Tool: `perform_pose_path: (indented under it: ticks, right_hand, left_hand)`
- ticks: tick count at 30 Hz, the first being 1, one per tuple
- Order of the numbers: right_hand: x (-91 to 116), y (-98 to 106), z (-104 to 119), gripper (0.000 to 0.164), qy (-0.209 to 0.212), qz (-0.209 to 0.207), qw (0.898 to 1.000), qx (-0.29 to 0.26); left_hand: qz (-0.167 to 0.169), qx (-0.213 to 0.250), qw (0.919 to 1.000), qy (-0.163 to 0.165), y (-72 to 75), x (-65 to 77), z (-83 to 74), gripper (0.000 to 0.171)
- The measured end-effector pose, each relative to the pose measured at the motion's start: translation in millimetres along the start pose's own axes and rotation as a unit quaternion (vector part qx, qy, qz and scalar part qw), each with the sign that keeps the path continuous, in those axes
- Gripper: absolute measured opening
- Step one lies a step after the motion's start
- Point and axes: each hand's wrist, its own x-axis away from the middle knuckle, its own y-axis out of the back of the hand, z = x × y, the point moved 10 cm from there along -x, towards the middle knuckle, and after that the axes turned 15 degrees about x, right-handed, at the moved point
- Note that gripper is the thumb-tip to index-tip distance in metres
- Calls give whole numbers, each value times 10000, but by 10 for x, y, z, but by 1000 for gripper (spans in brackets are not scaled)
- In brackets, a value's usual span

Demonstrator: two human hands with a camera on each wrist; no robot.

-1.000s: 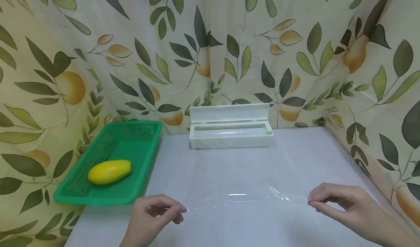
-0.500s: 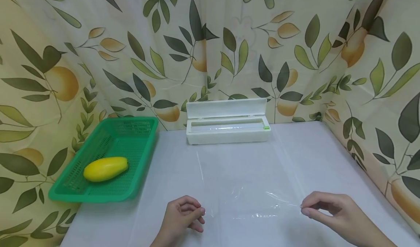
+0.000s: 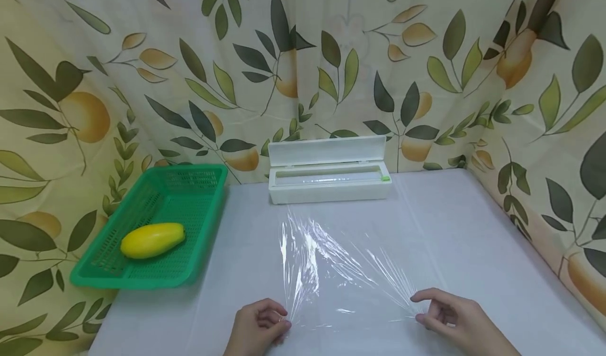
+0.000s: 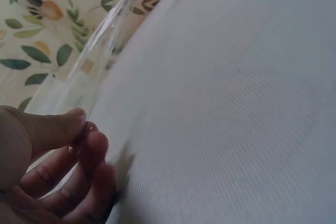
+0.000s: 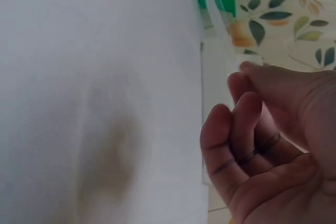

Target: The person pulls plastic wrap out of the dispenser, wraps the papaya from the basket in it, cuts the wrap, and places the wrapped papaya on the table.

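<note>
A sheet of clear plastic wrap [image 3: 345,277] lies wrinkled and shiny over the white tabletop, running from near the dispenser box towards both hands. My left hand [image 3: 258,327] pinches its near left corner; thumb and fingertip meet on the film in the left wrist view. At the near right corner, my right hand [image 3: 454,316] holds the wrap, which gathers in creases at the fingertips. In the right wrist view, thumb and forefinger come together by the film. The white dispenser box [image 3: 331,192] stands at the back with its lid raised and a roll inside.
A green plastic basket [image 3: 201,251] stands on the left side of the table [image 3: 473,240], with a yellow oblong fruit [image 3: 152,240] in it. Curtain cloth [image 3: 341,56] printed with leaves and fruit hangs behind and along both sides.
My left hand has moved right, and my right hand has moved left and slightly nearer, so they are closer together. The smooth wrap has become slack and wrinkled.
</note>
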Motion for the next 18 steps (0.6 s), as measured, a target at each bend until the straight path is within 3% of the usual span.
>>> perform_pose_path:
  ticks: [5,9,12,18]
  right_hand:
    - [-4,-227,-95,23,-107,498,9986,169]
    - [-22,-394,-184,26,-554,979,9935,149]
    - [-34,-512,-270,30,-1082,1405,9839,221]
    - [-91,-596,-278,33,-1125,1523,9801,598]
  left_hand:
    - [-45,-792,9942,-731,50,44,-79,13]
    - [-106,-1459,9833,-1085,62,42,-114,16]
    - [-151,-2016,9743,-997,59,20,-107,15]
    - [-95,-2563,9616,-979,18,10,-137,13]
